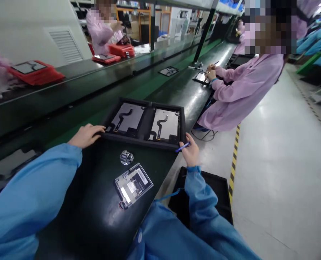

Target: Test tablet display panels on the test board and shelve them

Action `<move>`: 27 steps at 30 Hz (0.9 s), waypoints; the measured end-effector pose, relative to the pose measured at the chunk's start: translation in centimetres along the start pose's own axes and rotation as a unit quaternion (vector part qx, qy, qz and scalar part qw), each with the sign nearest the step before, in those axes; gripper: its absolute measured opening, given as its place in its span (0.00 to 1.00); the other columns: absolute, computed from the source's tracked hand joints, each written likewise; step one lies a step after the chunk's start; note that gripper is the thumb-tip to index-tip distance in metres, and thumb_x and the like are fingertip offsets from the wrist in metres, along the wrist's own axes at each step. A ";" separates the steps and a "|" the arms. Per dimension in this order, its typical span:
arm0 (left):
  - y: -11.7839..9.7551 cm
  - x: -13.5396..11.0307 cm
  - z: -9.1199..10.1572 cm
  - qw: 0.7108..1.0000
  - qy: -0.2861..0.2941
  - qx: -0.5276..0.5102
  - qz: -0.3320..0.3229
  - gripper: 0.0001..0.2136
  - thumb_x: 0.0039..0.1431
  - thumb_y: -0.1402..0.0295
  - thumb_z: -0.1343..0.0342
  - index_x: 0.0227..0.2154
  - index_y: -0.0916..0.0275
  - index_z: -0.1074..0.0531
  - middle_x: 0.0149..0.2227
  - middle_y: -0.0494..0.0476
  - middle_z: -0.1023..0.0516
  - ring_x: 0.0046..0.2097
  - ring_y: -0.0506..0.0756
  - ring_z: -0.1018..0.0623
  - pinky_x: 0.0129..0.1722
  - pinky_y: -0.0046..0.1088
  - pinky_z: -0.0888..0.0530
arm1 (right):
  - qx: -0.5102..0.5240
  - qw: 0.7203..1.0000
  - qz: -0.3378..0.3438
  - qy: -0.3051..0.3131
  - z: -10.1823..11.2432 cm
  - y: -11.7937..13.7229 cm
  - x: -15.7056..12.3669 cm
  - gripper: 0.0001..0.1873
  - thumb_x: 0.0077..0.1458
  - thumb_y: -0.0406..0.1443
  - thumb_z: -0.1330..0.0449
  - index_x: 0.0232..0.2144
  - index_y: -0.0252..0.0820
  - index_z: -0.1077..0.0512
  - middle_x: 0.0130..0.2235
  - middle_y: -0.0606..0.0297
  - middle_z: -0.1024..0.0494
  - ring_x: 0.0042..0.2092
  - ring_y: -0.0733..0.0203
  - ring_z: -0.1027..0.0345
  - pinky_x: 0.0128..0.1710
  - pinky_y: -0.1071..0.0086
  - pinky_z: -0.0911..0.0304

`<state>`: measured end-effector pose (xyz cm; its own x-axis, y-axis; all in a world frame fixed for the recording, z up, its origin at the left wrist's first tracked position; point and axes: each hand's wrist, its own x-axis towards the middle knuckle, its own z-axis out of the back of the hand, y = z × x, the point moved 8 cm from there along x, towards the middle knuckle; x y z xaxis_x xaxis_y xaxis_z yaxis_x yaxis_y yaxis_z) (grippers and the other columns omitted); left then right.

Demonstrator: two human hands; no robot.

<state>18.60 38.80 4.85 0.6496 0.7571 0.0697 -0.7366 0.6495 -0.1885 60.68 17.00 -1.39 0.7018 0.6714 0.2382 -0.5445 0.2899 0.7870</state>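
A black two-bay tray lies on the dark workbench. In each bay sits a flat screen panel with a curled black ribbon cable: the left panel and the right panel. My left hand grips the tray's near left corner between fingers and thumb. At the near right corner, my right hand has its fingers closed around a blue pen and the tray edge. Nearer to me on the bench are a shiny round metal piece and a flat device part with white labels.
Another black tray is below the bench at right. A co-worker in pink handles a panel farther along. Across the line, red padded stacks sit near other people. Another panel lies on the green belt.
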 end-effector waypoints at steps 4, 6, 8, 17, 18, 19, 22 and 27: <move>-4.8 1.7 1.8 0.999 -0.012 0.042 0.026 0.16 0.58 0.75 0.58 0.38 0.62 0.24 0.55 0.63 0.22 0.56 0.71 0.30 0.57 0.62 0.40 | 0.124 0.989 -0.022 -0.080 2.1 -0.3 -9.4 0.34 0.53 0.43 0.37 0.61 0.43 0.33 0.55 0.55 0.22 0.54 0.49 0.26 0.56 0.54 0.31; -9.6 2.7 1.6 0.999 -0.008 0.039 0.015 0.18 0.58 0.75 0.55 0.43 0.61 0.23 0.54 0.65 0.22 0.58 0.69 0.30 0.59 0.52 0.38 | 0.142 0.985 -0.035 -0.094 2.9 -0.1 -12.0 0.34 0.52 0.44 0.35 0.60 0.42 0.32 0.55 0.54 0.22 0.56 0.48 0.27 0.57 0.54 0.31; -14.9 3.5 0.0 0.999 0.028 0.018 -0.012 0.18 0.61 0.73 0.54 0.47 0.59 0.22 0.53 0.61 0.21 0.56 0.62 0.26 0.58 0.38 0.34 | 0.152 0.983 -0.047 -0.093 3.3 0.1 -13.1 0.34 0.52 0.45 0.35 0.60 0.42 0.31 0.55 0.53 0.23 0.58 0.47 0.29 0.57 0.54 0.31; -24.3 4.2 -5.6 0.990 0.128 -0.025 0.059 0.25 0.57 0.55 0.39 0.50 0.70 0.25 0.54 0.77 0.27 0.55 0.70 0.25 0.52 0.43 0.29 | 0.134 0.986 -0.046 -0.087 3.2 0.3 -12.7 0.33 0.52 0.46 0.36 0.59 0.41 0.31 0.54 0.52 0.22 0.57 0.46 0.28 0.56 0.54 0.30; -24.3 4.0 -5.6 0.989 0.128 -0.033 0.067 0.25 0.57 0.56 0.39 0.51 0.71 0.26 0.54 0.78 0.27 0.56 0.70 0.26 0.52 0.44 0.29 | 0.128 0.987 -0.044 -0.088 3.1 0.3 -12.8 0.33 0.53 0.46 0.37 0.59 0.41 0.31 0.53 0.52 0.22 0.57 0.47 0.27 0.56 0.53 0.30; -24.3 3.9 -5.5 0.988 0.128 -0.042 0.075 0.25 0.57 0.58 0.39 0.52 0.72 0.27 0.54 0.79 0.27 0.56 0.70 0.26 0.52 0.44 0.29 | 0.124 0.987 -0.041 -0.089 3.1 0.3 -12.8 0.33 0.53 0.46 0.37 0.59 0.41 0.31 0.53 0.52 0.21 0.56 0.47 0.27 0.56 0.53 0.31; -24.1 3.7 -5.5 0.984 0.130 -0.072 0.096 0.22 0.57 0.62 0.39 0.51 0.72 0.27 0.55 0.81 0.28 0.57 0.71 0.27 0.50 0.45 0.28 | 0.111 0.989 -0.039 -0.091 3.1 0.2 -12.8 0.33 0.53 0.47 0.37 0.59 0.42 0.31 0.52 0.53 0.21 0.55 0.46 0.26 0.57 0.52 0.31; -23.5 3.9 -5.5 0.975 0.139 -0.138 0.102 0.16 0.57 0.64 0.42 0.44 0.71 0.24 0.50 0.77 0.23 0.56 0.70 0.25 0.50 0.41 0.28 | 0.099 0.990 -0.031 -0.094 3.0 0.0 -12.6 0.34 0.53 0.47 0.38 0.60 0.41 0.32 0.52 0.51 0.21 0.55 0.45 0.26 0.55 0.52 0.30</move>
<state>39.45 26.09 4.11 0.5483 0.7954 -0.2582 -0.8028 0.4142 -0.4290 53.23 6.47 -2.67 0.8143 0.5118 0.2739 -0.4103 0.1736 0.8953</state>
